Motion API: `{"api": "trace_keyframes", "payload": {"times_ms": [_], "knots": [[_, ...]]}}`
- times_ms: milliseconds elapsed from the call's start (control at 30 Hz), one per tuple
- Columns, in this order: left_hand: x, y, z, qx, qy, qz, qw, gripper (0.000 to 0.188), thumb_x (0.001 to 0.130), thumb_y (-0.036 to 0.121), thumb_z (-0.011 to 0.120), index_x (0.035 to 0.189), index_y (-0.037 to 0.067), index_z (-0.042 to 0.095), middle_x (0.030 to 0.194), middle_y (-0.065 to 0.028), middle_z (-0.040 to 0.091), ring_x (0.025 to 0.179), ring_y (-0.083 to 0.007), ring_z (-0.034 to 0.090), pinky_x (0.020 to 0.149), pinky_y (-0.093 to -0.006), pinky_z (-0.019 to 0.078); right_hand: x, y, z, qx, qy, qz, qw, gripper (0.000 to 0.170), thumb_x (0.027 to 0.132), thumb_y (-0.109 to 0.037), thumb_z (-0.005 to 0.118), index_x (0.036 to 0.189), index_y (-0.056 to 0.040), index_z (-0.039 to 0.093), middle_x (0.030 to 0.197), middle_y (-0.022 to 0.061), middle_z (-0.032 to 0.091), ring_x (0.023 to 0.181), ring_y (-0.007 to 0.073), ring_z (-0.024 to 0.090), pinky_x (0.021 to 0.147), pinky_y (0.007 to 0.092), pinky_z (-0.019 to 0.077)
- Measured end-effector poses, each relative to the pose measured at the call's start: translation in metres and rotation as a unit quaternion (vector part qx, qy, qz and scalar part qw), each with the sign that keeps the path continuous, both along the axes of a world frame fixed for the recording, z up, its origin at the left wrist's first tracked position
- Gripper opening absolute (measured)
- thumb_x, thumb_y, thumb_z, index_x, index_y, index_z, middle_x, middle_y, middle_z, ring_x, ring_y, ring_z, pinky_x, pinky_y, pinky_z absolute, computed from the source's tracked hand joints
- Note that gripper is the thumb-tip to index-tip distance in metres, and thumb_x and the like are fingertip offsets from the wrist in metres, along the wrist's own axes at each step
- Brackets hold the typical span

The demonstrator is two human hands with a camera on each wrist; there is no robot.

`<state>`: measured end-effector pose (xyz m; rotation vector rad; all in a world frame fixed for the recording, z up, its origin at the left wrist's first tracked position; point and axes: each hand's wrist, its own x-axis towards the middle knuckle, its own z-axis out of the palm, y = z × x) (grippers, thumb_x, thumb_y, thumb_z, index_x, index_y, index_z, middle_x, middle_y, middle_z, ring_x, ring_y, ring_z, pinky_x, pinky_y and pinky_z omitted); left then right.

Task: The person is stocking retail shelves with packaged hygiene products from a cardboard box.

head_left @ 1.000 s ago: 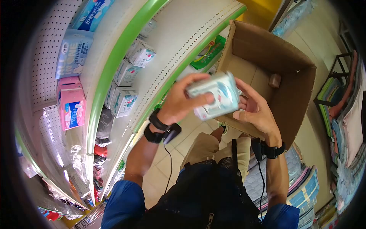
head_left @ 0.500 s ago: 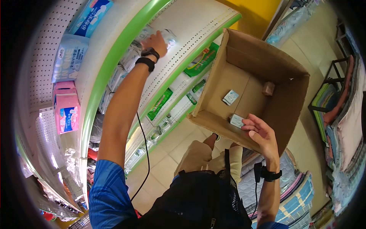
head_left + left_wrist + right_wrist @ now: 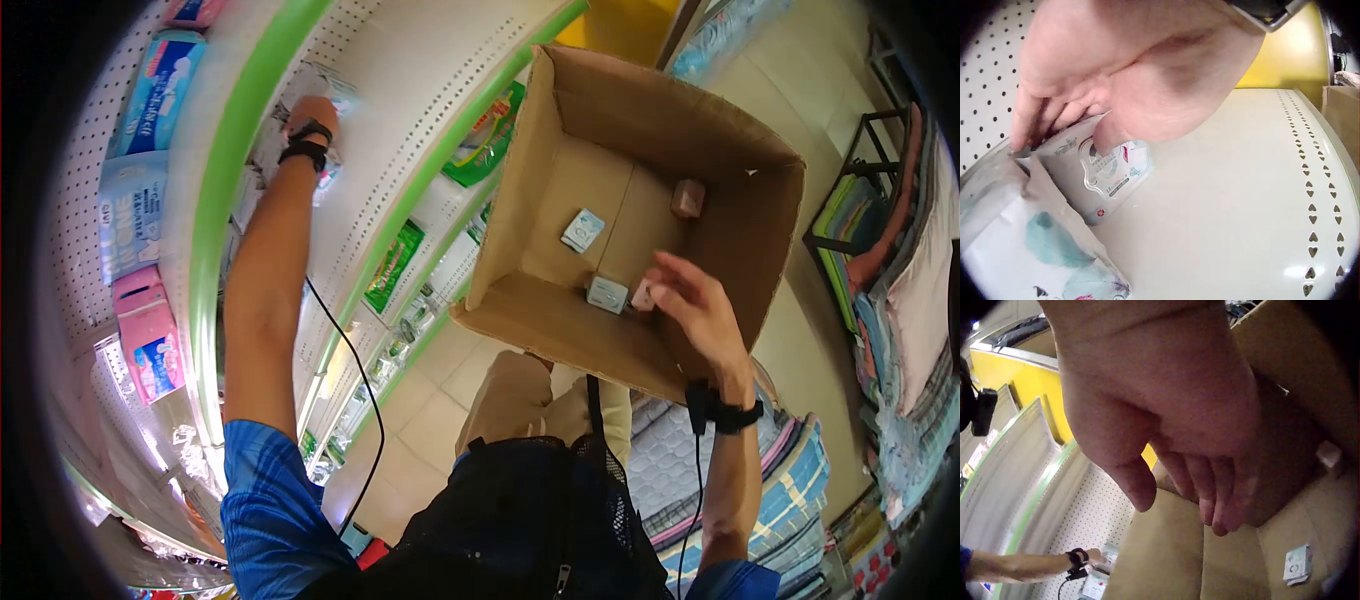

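Observation:
My left hand (image 3: 312,118) reaches onto the white shelf. In the left wrist view its thumb lies over the front of a white sanitary pad pack (image 3: 1107,172) with teal print, pinching it, fingers behind. A similar pack (image 3: 1041,231) sits closer to that camera, beside the held one. My right hand (image 3: 697,300) hovers over the near side of an open cardboard box (image 3: 640,365), fingers relaxed and holding nothing. On the box floor lie two pale teal packs, one toward the middle (image 3: 582,230) and one near the front wall (image 3: 607,293), plus a pinkish pack (image 3: 687,198) farther back.
Green packages (image 3: 395,265) line a lower shelf. Pink and blue packs (image 3: 150,335) stand on the upper left shelf. Folded quilted mats (image 3: 690,460) are stacked by my right arm, and a rack of textiles (image 3: 900,300) stands at right. A cable hangs from my left wrist.
A pack held between both hands is gone from them, and pale packs now show in the box. My left hand went to the shelf, then onto another pack; the right stayed over the box.

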<state>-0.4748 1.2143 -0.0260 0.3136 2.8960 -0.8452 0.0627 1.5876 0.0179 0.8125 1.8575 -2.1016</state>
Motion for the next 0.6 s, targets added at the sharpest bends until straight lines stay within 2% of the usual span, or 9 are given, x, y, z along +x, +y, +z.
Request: {"api": "trace_keyframes", "payload": {"times_ms": [100, 200, 233, 267, 333, 400, 467, 500, 600], "knots": [[-0.011, -0.001, 0.001, -0.004, -0.024, 0.006, 1.000, 0.037, 0.091, 0.022, 0.055, 0.121, 0.002, 0.064, 0.128, -0.0224, 0.060, 0.116, -0.0385, 0.061, 0.093, -0.0582, 0.0502, -0.025, 0.013, -0.020, 0.110, -0.009, 0.068, 0.992, 0.050, 0.089, -0.014, 0.064, 0.134, 0.0042, 0.051, 0.112, 0.0173, 0.066, 0.088, 0.0215, 0.068, 0.078, 0.0313, 0.0528], [-0.011, 0.005, -0.022, -0.114, 0.017, 0.044, 0.992, 0.049, 0.091, 0.028, 0.056, 0.131, -0.001, 0.055, 0.140, -0.0235, 0.049, 0.123, -0.0386, 0.055, 0.101, -0.0597, 0.0429, -0.050, 0.019, -0.060, 0.324, -0.044, 0.225, 0.918, 0.054, 0.087, -0.021, 0.063, 0.134, 0.0010, 0.051, 0.115, 0.0252, 0.064, 0.104, 0.0358, 0.064, 0.090, 0.0394, 0.0502], [0.045, 0.019, 0.012, -0.116, 0.014, 0.045, 0.992, 0.049, 0.091, 0.028, 0.056, 0.131, -0.001, 0.055, 0.140, -0.0235, 0.049, 0.123, -0.0386, 0.055, 0.101, -0.0597, 0.0429, -0.056, 0.018, -0.077, 0.354, -0.065, 0.257, 0.897, 0.056, 0.086, -0.023, 0.065, 0.135, -0.0007, 0.051, 0.113, 0.0264, 0.065, 0.110, 0.0375, 0.062, 0.096, 0.0402, 0.0481], [0.100, 0.060, 0.041, 0.056, 0.188, -0.123, 0.973, 0.051, 0.089, 0.034, 0.063, 0.121, -0.005, 0.059, 0.121, -0.0236, 0.062, 0.114, -0.0379, 0.060, 0.098, -0.0462, 0.0477, -0.061, 0.016, -0.095, 0.352, -0.065, 0.257, 0.898, 0.056, 0.086, -0.023, 0.065, 0.135, -0.0007, 0.051, 0.113, 0.0264, 0.065, 0.110, 0.0375, 0.062, 0.096, 0.0402, 0.0481], [0.143, 0.071, 0.048, 0.177, 0.092, -0.188, 0.962, 0.063, 0.088, 0.039, 0.065, 0.130, -0.006, 0.051, 0.133, -0.0258, 0.055, 0.125, -0.0375, 0.052, 0.103, -0.0477, 0.0429, -0.066, 0.010, -0.130, 0.328, -0.134, 0.374, 0.857, 0.054, 0.086, -0.025, 0.064, 0.132, -0.0008, 0.052, 0.118, 0.0237, 0.064, 0.113, 0.0399, 0.060, 0.098, 0.0442, 0.0469], [0.223, 0.079, 0.054, 0.336, 0.012, -0.261, 0.905, 0.065, 0.089, 0.033, 0.067, 0.137, -0.004, 0.045, 0.144, -0.0268, 0.044, 0.135, -0.0347, 0.043, 0.108, -0.0463, 0.0365, -0.057, -0.003, -0.184, 0.336, -0.170, 0.414, 0.829, 0.051, 0.085, -0.024, 0.063, 0.130, -0.0011, 0.053, 0.117, 0.0230, 0.064, 0.113, 0.0394, 0.060, 0.098, 0.0446, 0.0468], [0.305, 0.084, 0.063, 0.437, -0.094, -0.240, 0.862, 0.065, 0.091, 0.036, 0.065, 0.139, -0.003, 0.044, 0.148, -0.0270, 0.038, 0.137, -0.0405, 0.038, 0.113, -0.0513, 0.0267, -0.060, -0.012, -0.199, 0.318, -0.245, 0.494, 0.771, 0.047, 0.086, -0.026, 0.061, 0.127, -0.0028, 0.055, 0.122, 0.0212, 0.063, 0.115, 0.0376, 0.059, 0.099, 0.0463, 0.0464], [0.341, 0.089, 0.067, 0.482, -0.142, -0.213, 0.838, 0.064, 0.092, 0.037, 0.063, 0.139, -0.003, 0.044, 0.148, -0.0283, 0.037, 0.138, -0.0435, 0.034, 0.112, -0.0571, 0.0239, -0.057, -0.017, -0.211, 0.315, -0.245, 0.494, 0.772, 0.047, 0.086, -0.026, 0.061, 0.127, -0.0028, 0.055, 0.122, 0.0212, 0.063, 0.115, 0.0376, 0.059, 0.099, 0.0463, 0.0464], [0.411, 0.086, 0.051, 0.490, -0.197, -0.147, 0.836, 0.069, 0.094, 0.041, 0.059, 0.143, -0.003, 0.038, 0.155, -0.0300, 0.020, 0.144, -0.0459, 0.022, 0.114, -0.0595, 0.0189, -0.048, -0.038, -0.246, 0.293, -0.259, 0.519, 0.761, 0.055, 0.084, -0.036, 0.062, 0.130, -0.0070, 0.054, 0.132, 0.0204, 0.057, 0.121, 0.0363, 0.055, 0.099, 0.0474, 0.0453]]}}
